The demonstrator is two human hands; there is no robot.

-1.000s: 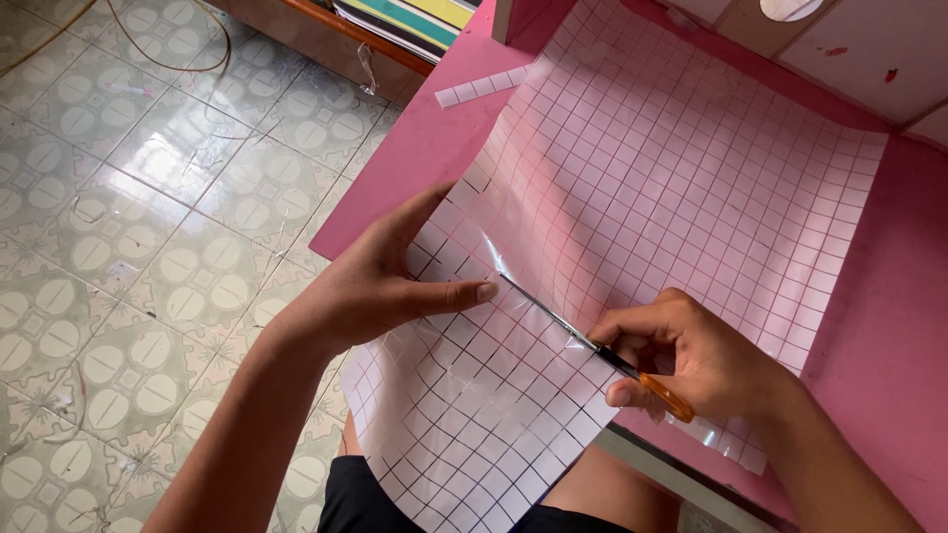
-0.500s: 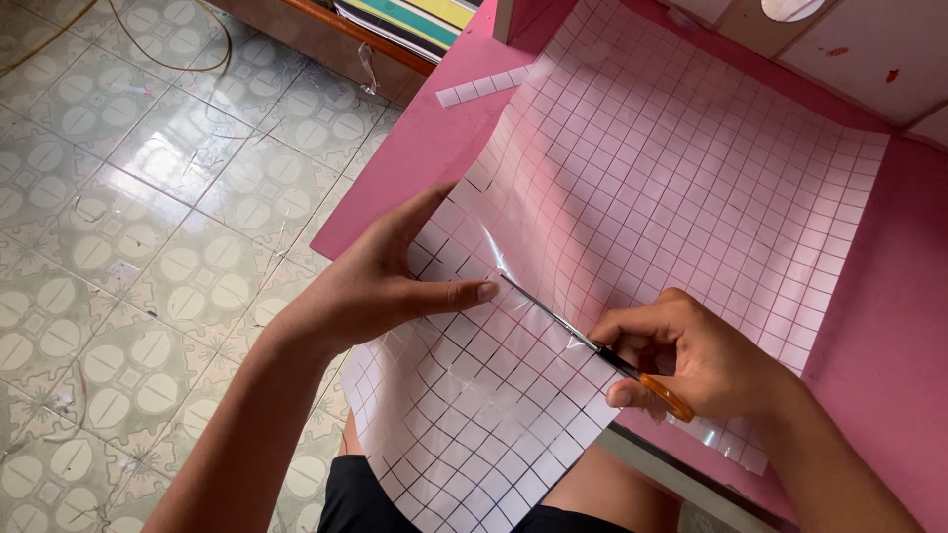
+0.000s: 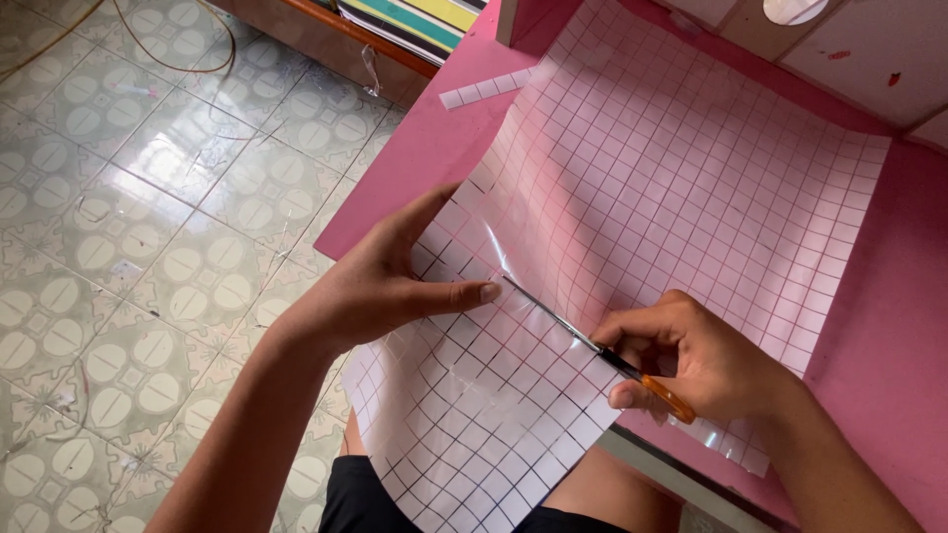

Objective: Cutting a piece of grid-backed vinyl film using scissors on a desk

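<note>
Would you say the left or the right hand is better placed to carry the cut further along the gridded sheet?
Probably the right hand: it grips the orange-handled scissors, whose blades lie on the gridded sheet. The left hand is spread flat on the sheet beside the blade tips, apparently steadying it.

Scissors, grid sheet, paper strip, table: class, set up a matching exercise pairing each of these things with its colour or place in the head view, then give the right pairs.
Things:
1. scissors
2. grid sheet
3. paper strip
4. table

Descriptions:
A. small, white, lying alone near the table's far edge
B. pink surface beneath everything
C. orange handle, gripped by the right hand
D. clear with dark squares, pressed down by the left hand

Pairs: 1-C, 2-D, 3-A, 4-B
</note>
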